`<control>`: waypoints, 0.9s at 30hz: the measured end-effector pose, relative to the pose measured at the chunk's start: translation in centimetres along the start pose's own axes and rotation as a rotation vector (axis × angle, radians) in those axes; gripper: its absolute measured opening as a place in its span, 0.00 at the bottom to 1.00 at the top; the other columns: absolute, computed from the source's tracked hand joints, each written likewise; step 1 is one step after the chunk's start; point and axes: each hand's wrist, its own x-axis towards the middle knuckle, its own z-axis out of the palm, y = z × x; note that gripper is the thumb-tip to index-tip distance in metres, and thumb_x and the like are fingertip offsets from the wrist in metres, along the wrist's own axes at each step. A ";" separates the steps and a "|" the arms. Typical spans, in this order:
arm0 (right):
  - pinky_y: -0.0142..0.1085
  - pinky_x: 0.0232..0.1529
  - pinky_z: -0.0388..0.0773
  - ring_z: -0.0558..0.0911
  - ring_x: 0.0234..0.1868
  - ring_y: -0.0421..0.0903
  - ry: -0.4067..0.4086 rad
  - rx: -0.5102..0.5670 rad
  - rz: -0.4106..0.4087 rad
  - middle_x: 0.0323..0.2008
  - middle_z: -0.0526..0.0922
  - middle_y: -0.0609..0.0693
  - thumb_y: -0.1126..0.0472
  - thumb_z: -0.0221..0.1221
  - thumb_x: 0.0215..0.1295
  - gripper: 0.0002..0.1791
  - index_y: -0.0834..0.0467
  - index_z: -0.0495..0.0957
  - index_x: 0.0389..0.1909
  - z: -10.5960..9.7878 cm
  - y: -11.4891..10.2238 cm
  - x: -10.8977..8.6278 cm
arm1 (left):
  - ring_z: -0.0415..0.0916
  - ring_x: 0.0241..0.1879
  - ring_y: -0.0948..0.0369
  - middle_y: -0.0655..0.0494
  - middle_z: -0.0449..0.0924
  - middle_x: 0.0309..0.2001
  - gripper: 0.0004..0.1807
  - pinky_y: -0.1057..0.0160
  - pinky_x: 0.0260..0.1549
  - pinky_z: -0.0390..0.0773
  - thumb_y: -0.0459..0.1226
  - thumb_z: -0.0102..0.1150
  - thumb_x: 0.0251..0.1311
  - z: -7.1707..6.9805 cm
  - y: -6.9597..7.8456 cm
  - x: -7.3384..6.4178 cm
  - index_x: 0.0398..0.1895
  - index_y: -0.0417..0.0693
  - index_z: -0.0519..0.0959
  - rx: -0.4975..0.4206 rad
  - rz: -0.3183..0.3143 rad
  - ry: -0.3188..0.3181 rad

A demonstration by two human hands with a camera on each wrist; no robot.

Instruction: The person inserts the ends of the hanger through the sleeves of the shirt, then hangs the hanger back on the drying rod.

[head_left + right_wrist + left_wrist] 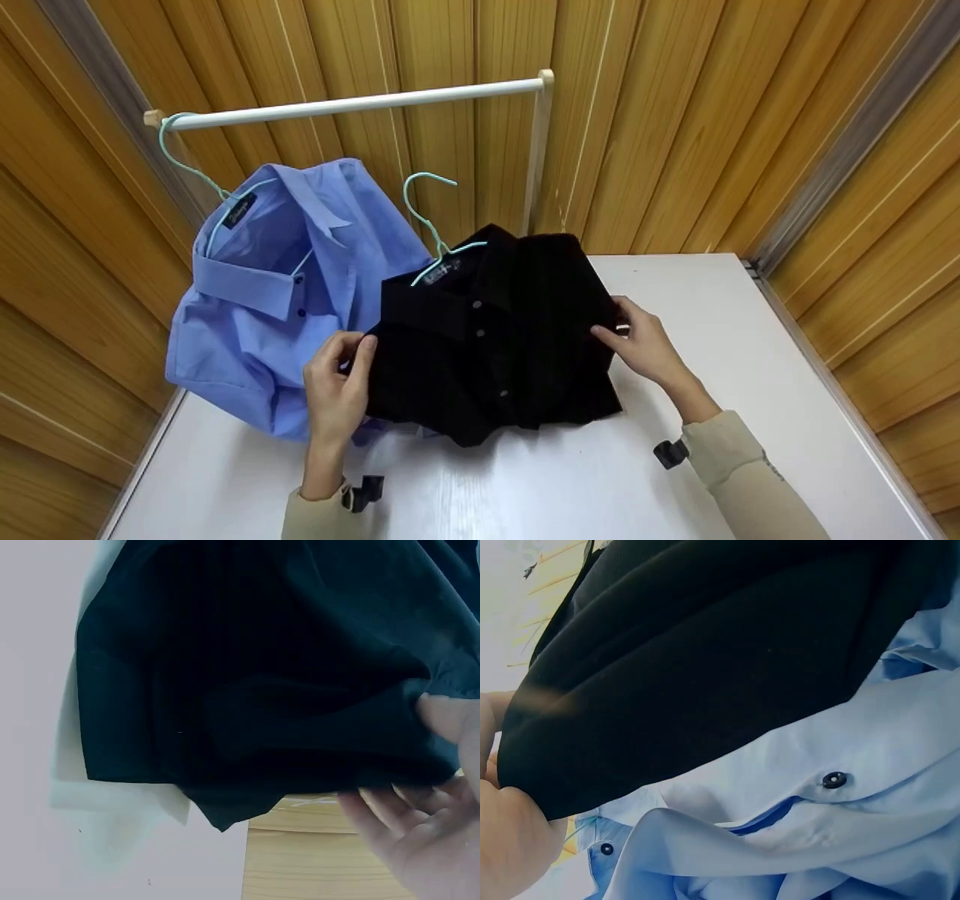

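Observation:
A black button-up shirt (442, 375) sits on a mint-green wire hanger (433, 228), whose hook points up, apart from the rail. My left hand (336, 386) pinches the shirt's left edge between thumb and fingers. On the opposite side, my right hand (645, 341) grips the other edge, thumb in front and fingers behind. In the left wrist view, the black cloth (705, 682) hangs in front of pale blue fabric. The right wrist view shows the thumb (442, 716) on the dark cloth (300, 727), with the fingers under its edge.
A light blue shirt (240, 352) hangs by its own mint-green hanger (196, 172) at the left end of a white rail (360, 103). The rack's right post (537, 157) stands behind the black shirt. Wood-panelled walls (675, 135) surround the white table (712, 322).

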 end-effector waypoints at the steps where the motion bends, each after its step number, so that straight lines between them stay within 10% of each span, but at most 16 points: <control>1: 0.42 0.49 0.83 0.85 0.48 0.54 0.017 -0.006 -0.006 0.46 0.85 0.58 0.64 0.67 0.69 0.22 0.66 0.76 0.61 0.0 0.0 0.0 | 0.73 0.28 0.60 0.44 0.79 0.26 0.06 0.71 0.35 0.72 0.16 0.61 0.60 -0.1 0.0 0.0 0.29 0.29 0.80 0.004 -0.005 0.006; 10: 0.29 0.40 0.81 0.85 0.42 0.50 0.107 0.021 -0.028 0.40 0.86 0.55 0.69 0.66 0.68 0.12 0.65 0.81 0.50 -0.2 0.0 0.2 | 0.73 0.28 0.62 0.43 0.78 0.25 0.05 0.72 0.35 0.72 0.16 0.61 0.60 -0.5 0.2 0.3 0.28 0.28 0.80 0.034 -0.035 0.055; 27: 0.52 0.54 0.79 0.76 0.61 0.62 -0.066 -0.012 0.037 0.60 0.77 0.65 0.58 0.67 0.70 0.27 0.69 0.73 0.62 0.0 1.4 -0.6 | 0.75 0.29 0.63 0.41 0.79 0.26 0.04 0.72 0.37 0.74 0.16 0.61 0.61 -1.3 0.1 0.5 0.29 0.25 0.80 0.048 -0.057 0.096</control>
